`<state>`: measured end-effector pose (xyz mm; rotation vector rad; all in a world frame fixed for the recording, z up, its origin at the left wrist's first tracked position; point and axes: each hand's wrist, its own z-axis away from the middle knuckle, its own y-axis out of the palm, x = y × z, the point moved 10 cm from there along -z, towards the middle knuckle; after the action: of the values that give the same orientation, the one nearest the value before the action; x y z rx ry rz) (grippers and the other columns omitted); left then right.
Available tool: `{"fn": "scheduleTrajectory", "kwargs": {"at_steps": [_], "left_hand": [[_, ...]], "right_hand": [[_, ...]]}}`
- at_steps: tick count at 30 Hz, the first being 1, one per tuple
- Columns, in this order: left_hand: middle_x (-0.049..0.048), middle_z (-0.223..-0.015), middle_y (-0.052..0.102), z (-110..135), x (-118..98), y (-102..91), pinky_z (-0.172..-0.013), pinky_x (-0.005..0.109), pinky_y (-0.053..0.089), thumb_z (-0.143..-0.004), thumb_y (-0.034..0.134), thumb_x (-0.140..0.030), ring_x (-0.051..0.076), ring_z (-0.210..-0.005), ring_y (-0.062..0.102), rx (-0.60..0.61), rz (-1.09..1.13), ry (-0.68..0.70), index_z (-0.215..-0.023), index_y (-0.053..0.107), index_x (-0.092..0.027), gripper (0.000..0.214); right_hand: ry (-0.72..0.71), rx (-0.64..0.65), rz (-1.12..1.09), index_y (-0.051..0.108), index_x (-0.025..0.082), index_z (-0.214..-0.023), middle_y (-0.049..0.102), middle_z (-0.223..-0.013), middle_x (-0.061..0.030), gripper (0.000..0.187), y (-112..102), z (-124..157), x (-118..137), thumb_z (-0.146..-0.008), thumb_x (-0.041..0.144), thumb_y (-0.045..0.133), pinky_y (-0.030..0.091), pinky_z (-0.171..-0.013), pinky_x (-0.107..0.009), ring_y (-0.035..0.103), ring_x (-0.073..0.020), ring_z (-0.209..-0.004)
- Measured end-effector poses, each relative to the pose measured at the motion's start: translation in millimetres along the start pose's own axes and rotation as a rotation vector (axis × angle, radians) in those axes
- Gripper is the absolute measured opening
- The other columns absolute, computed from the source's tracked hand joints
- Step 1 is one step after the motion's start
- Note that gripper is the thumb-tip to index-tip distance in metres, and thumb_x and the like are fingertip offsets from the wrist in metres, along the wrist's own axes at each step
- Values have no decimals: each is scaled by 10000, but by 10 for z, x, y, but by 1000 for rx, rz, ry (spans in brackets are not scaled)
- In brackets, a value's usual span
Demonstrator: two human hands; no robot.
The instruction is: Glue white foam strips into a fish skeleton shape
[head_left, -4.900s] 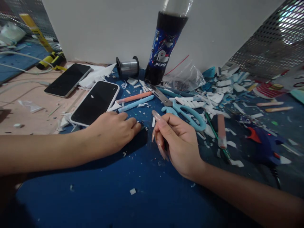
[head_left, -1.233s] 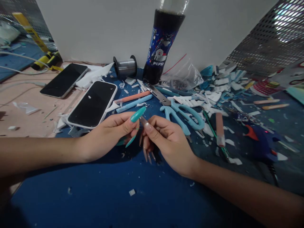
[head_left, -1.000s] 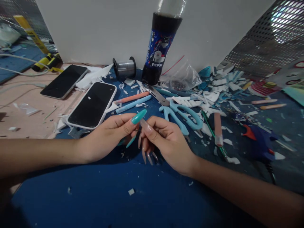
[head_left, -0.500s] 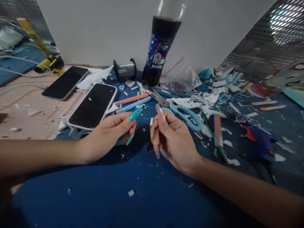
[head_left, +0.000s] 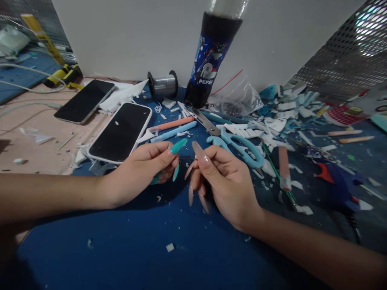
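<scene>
Both of my hands rest on a blue mat (head_left: pixel 136 249), close together at its middle. My left hand (head_left: pixel 142 171) has long teal nails, and its thumb and forefinger are pinched together. My right hand (head_left: pixel 226 181) has long pale nails; its thumb and forefinger are also pinched, the other fingers curled downward. The fingertips of the two hands almost meet. Whatever they pinch is too small to make out. Light blue scissors (head_left: pixel 238 145) lie just behind my right hand.
A Pepsi bottle (head_left: pixel 208 60) stands at the back by a wire spool (head_left: pixel 163 83) and a plastic bag (head_left: pixel 238 98). Two phones (head_left: pixel 121 131) (head_left: pixel 84 100) lie at the left. White and blue scraps litter the right side, near a blue glue gun (head_left: pixel 335 179).
Half a second ago my hands were a little apart; now the fingertips have come back together. My left hand has turned up from flat on the mat to a pinch.
</scene>
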<state>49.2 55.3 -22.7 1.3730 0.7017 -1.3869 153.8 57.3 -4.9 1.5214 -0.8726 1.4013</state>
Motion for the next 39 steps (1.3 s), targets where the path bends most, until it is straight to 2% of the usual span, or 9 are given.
{"fn": "scheduleTrajectory", "kwargs": {"at_steps": [14, 39], "left_hand": [[-38, -546, 455, 2, -44, -40, -455, 177, 363, -900, 550, -372, 68, -483, 381, -65, -128, 33, -655, 515, -167, 322], [-47, -558, 438, 5, -67, -17, -446, 161, 342, -922, 522, -384, 54, -479, 363, -51, -144, 60, -677, 495, -169, 326]], "right_hand": [[-15, -5, 25, 581, 202, -741, 612, -543, 38, 234, 12, 16, 31, -915, 357, 601, 396, -367, -174, 500, -55, -396], [-33, 25, 64, 589, 199, -747, 582, -521, 41, 224, 40, 13, 41, -921, 341, 594, 436, -411, -168, 514, -60, -420]]}}
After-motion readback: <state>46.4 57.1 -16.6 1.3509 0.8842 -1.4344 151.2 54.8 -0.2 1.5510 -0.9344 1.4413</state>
